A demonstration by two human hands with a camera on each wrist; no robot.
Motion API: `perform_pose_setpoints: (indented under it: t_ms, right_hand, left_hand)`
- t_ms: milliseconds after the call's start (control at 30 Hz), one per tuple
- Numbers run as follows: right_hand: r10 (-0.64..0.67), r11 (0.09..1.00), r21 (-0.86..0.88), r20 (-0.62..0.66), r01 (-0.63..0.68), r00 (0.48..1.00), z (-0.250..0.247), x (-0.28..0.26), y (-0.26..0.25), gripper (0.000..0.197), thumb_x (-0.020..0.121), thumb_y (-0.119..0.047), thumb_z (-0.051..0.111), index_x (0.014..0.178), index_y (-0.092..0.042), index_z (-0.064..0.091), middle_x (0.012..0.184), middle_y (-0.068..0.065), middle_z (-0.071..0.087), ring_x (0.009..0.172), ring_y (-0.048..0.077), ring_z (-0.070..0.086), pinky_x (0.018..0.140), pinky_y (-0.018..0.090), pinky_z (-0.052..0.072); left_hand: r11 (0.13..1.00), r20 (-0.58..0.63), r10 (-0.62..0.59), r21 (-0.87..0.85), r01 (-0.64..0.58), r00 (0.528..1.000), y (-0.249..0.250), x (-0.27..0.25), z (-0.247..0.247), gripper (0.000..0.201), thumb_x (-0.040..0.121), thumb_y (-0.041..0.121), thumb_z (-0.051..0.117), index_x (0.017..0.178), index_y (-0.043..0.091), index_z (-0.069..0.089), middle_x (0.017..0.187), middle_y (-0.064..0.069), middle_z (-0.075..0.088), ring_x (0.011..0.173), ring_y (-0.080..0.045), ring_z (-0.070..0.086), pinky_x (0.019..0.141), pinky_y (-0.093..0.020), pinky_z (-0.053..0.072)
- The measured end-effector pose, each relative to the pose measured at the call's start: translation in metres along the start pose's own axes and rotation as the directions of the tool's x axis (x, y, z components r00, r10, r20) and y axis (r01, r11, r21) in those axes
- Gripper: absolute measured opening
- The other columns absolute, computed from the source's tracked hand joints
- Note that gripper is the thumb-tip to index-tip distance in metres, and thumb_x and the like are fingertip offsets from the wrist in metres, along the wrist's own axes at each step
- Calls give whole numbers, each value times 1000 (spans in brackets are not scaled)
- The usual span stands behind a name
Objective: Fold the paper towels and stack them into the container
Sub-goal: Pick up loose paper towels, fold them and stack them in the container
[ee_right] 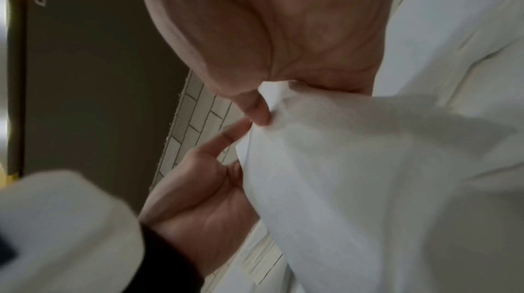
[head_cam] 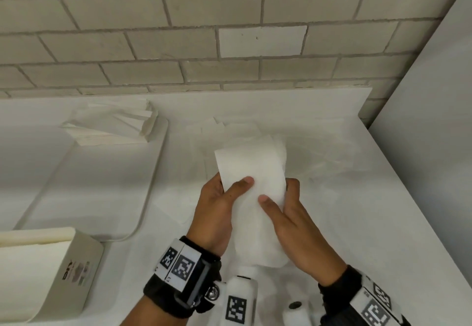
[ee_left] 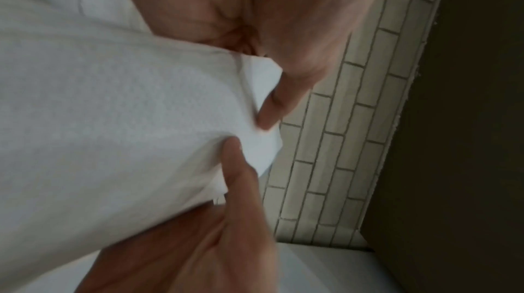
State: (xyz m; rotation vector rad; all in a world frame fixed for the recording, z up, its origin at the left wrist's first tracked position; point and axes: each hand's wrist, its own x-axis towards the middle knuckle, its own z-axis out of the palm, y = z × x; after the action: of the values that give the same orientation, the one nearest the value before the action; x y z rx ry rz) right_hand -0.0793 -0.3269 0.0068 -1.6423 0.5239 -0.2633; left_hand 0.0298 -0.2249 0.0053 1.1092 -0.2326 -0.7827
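Note:
Both hands hold one white paper towel [head_cam: 251, 172] above the counter, in the middle of the head view. My left hand [head_cam: 224, 193] grips its left edge, thumb on top and fingers underneath. My right hand [head_cam: 283, 203] grips the right edge the same way. The towel [ee_left: 127, 118] fills the left wrist view, pinched between thumb and fingers. In the right wrist view the same towel [ee_right: 368, 174] is pinched at its edge. A white rectangular tray [head_cam: 153, 172] lies at the left, with a stack of folded towels [head_cam: 112, 126] in its far corner.
Several loose unfolded towels [head_cam: 319, 152] lie spread on the white counter [head_cam: 357, 223] behind my hands. A cream box [head_cam: 51, 272] stands at the near left. A brick wall [head_cam: 229, 32] runs along the back, and a plain panel [head_cam: 434, 108] closes the right side.

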Motion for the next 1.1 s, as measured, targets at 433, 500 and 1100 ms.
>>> perform_pose_setpoints:
  t_ms: [433, 500, 1100]
  right_hand:
    - [50, 999, 5, 201, -52, 978, -14, 7, 26, 50, 96, -16, 61, 127, -45, 36, 127, -20, 60, 116, -4, 58, 99, 24, 50]
    - [17, 1000, 12, 154, -19, 988, -12, 9, 28, 51, 96, -11, 61, 128, -43, 37, 125, -18, 61, 114, -3, 60, 94, 20, 52]
    - [4, 947, -276, 518, 163, 855, 55, 16, -57, 20, 100, -18, 46, 116, -25, 37, 111, -3, 64, 99, 34, 61, 77, 43, 51]
  left_hand:
    - [985, -32, 80, 155, -74, 996, -10, -5, -2, 32, 87, 6, 74, 119, 9, 69, 116, -11, 75, 109, -32, 71, 92, -46, 57]
    - [941, -64, 248, 254, -225, 967, -10, -8, 1, 25, 87, 2, 74, 110, 12, 72, 107, -5, 78, 103, -26, 74, 87, -40, 60]
    - [977, -363, 213, 53, -208, 907, 101, -57, -87, 42, 84, 2, 71, 125, 2, 65, 119, -15, 73, 110, -34, 70, 94, -48, 57]
